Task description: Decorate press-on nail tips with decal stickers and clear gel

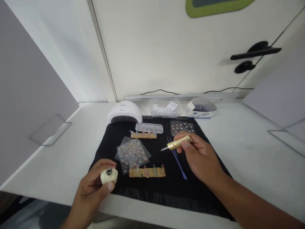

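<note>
My left hand (92,184) is closed around a cream-coloured nail polish bottle (108,178), its uncapped neck facing up. In my right hand (202,156) is the gold-handled brush cap (179,142), its brush pointing left over the black mat (152,189). Between the hands lies a wooden strip (137,172) holding several nail tips (155,170) upright. Behind it, clear sticker sheets (132,152) with small coloured motifs overlap each other. Blue tweezers (178,162) rest on the mat beside my right hand. A second strip (144,135) with nail tips stands farther back.
At the back are a white nail lamp (125,112), a clear container (165,109) with white packets, and an open box (201,109) of sachets. A clear compartment case (149,128) and a dark sticker sheet (182,127) lie on the mat's far half. White panels flank the table.
</note>
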The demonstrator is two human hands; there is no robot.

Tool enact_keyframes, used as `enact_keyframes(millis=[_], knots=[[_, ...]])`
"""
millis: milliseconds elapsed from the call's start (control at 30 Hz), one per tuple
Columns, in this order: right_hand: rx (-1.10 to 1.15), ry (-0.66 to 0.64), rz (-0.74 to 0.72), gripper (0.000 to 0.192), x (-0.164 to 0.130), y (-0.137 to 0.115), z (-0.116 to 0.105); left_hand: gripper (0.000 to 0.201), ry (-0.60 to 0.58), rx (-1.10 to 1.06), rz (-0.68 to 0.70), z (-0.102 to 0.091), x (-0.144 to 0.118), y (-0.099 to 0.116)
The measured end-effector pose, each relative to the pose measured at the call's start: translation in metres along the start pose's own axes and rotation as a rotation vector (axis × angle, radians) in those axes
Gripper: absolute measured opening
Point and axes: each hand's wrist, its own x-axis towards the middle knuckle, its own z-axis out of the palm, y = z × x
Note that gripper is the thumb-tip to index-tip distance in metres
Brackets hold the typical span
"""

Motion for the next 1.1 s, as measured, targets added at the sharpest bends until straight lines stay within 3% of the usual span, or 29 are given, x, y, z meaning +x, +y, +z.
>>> enact_keyframes(millis=[67,167,300,400,667,1100], knots=[[0.004,0.001,-0.036,0.023,0.003,-0.009,-0.002,0.022,-0.028,0.006,0.107,-0.012,0.019,0.011],[0.011,-0.005,-0.083,0.025,0.019,-0.029,0.005,0.02,-0.087,0.046,0.11,-0.02,0.059,0.022],[0.014,-0.035,-0.148,0.016,0.052,-0.056,0.026,0.025,-0.178,0.04,0.125,-0.008,0.112,0.016],[-0.002,-0.084,-0.194,0.01,0.074,-0.065,0.044,0.025,-0.263,0.051,0.152,0.006,0.133,0.005],[-0.137,-0.292,-0.218,0.016,0.091,-0.044,0.07,0.017,-0.414,0.175,0.168,0.013,0.129,-0.004],[-0.29,-0.366,-0.25,0.017,0.085,-0.037,0.079,0.015,-0.488,0.224,0.155,0.016,0.125,-0.002]])
